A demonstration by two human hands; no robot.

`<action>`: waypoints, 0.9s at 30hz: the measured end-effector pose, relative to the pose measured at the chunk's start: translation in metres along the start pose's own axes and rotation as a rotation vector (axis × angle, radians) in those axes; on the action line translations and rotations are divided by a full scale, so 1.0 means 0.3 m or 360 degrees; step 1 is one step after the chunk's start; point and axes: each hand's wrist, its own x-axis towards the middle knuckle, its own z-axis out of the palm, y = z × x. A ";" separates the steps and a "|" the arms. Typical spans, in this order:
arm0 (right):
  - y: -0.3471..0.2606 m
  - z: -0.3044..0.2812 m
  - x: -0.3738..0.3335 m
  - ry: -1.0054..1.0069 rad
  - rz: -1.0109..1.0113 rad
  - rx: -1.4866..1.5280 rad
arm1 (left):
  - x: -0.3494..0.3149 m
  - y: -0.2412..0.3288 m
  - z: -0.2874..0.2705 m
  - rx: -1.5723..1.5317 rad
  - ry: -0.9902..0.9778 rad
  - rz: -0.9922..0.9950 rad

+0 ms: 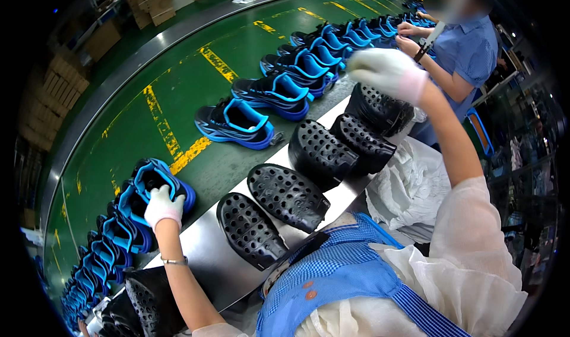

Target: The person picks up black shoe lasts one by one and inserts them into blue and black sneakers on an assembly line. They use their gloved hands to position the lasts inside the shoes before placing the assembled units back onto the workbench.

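Observation:
My left hand (165,207), in a white glove, grips the collar of a black and blue sneaker (185,190) at the near end of the left-hand shoe row. A bracelet sits on that wrist. Up at the right, my right hand (386,74), also white-gloved, is raised over a black, foot-shaped block with holes (380,108). Motion smears its fingers, and I cannot tell whether it holds anything. Between my hands, several more of these perforated blocks (288,195) lie on a metal ledge (199,242). A lone black and blue sneaker (234,126) stands across from them.
Sneakers line the green conveyor belt (130,153), marked with yellow lines, on both sides. Dark blocks (148,298) are at the lower left. A white crumpled cloth (409,185) hangs by my right side. A co-worker in a blue shirt (469,52) stands at the upper right.

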 end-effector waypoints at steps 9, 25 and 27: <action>0.234 0.083 -0.360 -0.0024 0.0558 0.0107 | 0.062 0.374 -0.098 -0.0814 0.0040 0.1357; 0.279 0.030 -0.331 -0.0139 0.0390 0.0154 | 0.141 0.368 0.061 -0.0315 -0.0083 0.1025; 0.253 -0.017 -0.328 -0.0064 0.0373 0.0041 | 0.132 0.321 0.064 -0.0303 -0.0069 0.0945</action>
